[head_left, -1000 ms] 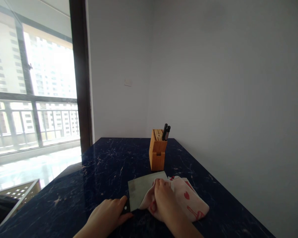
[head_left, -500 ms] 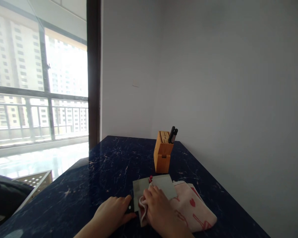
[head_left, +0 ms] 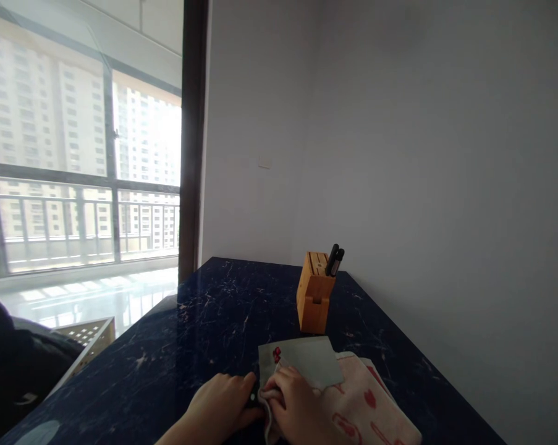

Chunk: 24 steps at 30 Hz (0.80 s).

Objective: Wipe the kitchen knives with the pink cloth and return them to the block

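Observation:
My left hand (head_left: 227,395) is closed around the black handle (head_left: 253,397) of a cleaver. The cleaver's broad grey blade (head_left: 313,358) lies flat over the table, pointing right. My right hand (head_left: 292,392) presses a bunched fold of a pink and white towel (head_left: 362,402) onto the blade near the handle. The rest of the towel, with red heart patterns, spreads out to the right, partly under the blade. A small red shape (head_left: 277,354) shows by my right fingertips; I cannot tell whether it belongs to the towel.
Beyond the blade stands a wooden knife block (head_left: 313,303) with two black handles (head_left: 335,259) in it. The dark blue marbled table (head_left: 232,309) meets a grey wall at the right. On the left are a perforated crate (head_left: 86,340), a black item (head_left: 19,358) and large windows.
My right hand and the towel fold have slid left along the blade, closer to the handle. The left hand keeps its hold. The whole view has shifted slightly.

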Motion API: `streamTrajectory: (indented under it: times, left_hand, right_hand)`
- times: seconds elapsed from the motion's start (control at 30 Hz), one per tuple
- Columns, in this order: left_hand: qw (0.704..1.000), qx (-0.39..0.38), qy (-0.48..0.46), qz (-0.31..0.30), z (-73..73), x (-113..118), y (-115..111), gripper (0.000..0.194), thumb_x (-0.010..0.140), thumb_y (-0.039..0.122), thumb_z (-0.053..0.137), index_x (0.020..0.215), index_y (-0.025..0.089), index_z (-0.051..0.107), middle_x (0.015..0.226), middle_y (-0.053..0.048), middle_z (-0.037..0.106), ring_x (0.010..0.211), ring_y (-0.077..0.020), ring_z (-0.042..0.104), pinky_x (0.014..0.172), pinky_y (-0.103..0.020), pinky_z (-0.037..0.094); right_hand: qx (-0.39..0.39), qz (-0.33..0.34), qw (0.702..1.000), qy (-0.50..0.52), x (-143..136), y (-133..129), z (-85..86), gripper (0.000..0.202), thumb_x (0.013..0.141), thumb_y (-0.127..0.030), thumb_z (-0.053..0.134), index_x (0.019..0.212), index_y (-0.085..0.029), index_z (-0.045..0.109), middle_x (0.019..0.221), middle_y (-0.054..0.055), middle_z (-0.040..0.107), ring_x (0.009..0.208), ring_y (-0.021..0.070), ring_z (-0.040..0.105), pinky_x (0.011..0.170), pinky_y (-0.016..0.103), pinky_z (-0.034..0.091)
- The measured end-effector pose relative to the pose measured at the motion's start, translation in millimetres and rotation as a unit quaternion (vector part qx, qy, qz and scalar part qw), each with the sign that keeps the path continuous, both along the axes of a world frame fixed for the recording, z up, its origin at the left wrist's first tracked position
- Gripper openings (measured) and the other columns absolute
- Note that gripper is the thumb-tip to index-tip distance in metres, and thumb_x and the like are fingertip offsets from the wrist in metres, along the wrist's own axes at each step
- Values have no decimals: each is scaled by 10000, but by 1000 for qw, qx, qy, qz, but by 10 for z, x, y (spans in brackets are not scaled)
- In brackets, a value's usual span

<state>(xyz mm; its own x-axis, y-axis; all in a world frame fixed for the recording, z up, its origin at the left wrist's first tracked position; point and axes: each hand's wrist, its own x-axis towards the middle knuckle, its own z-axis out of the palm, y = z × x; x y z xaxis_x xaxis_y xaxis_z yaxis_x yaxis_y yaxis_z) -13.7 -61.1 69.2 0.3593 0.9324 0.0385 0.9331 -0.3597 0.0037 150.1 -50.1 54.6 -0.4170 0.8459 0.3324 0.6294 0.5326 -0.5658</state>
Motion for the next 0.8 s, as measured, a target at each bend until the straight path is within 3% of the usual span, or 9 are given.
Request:
streamTrajectory:
  times: [0.17, 0.37, 0.5, 0.67, 0.8]
  left_hand:
    - [1000, -5, -5, 8, 4, 8, -7, 268, 780, 387, 513, 969, 212, 585, 852, -82, 713, 783, -317, 664, 631, -397, 522]
    - [1000, -9, -4, 9, -4, 9, -22, 280, 776, 426, 504, 945, 218, 586, 842, -80, 711, 779, -319, 664, 623, -389, 518]
    - [1000, -9, -13, -5, -24, 0, -10, 270, 788, 380, 491, 977, 208, 578, 851, -84, 710, 780, -308, 666, 626, -371, 516]
    - [1000, -12, -8, 4, -19, 8, -2, 277, 784, 425, 483, 944, 221, 581, 839, -80, 710, 778, -319, 663, 610, -380, 510]
    - [1000, -23, -8, 1, 10, 32, -2, 319, 807, 433, 447, 985, 204, 578, 871, -96, 705, 805, -305, 662, 651, -360, 503]
  right_hand:
    - [8, -51, 998, 25, -64, 0, -28, 220, 686, -4, 480, 756, -176, 598, 832, 23, 601, 877, 163, 534, 803, 245, 360]
    - [-24, -51, 998, 14, -67, -6, 0, 195, 669, -10, 507, 719, -175, 600, 810, 22, 612, 868, 167, 549, 767, 235, 379]
    - [0, -66, 997, 30, -87, 10, -12, 224, 677, 3, 488, 744, -175, 605, 817, 22, 611, 872, 161, 543, 781, 235, 375]
    - [-8, -28, 999, 19, -55, -12, -16, 204, 669, -14, 497, 700, -187, 600, 779, 5, 606, 836, 152, 554, 758, 228, 388]
    - [4, -56, 998, 37, -78, 52, 15, 198, 688, -16, 499, 722, -178, 607, 799, 24, 608, 835, 167, 558, 761, 252, 410]
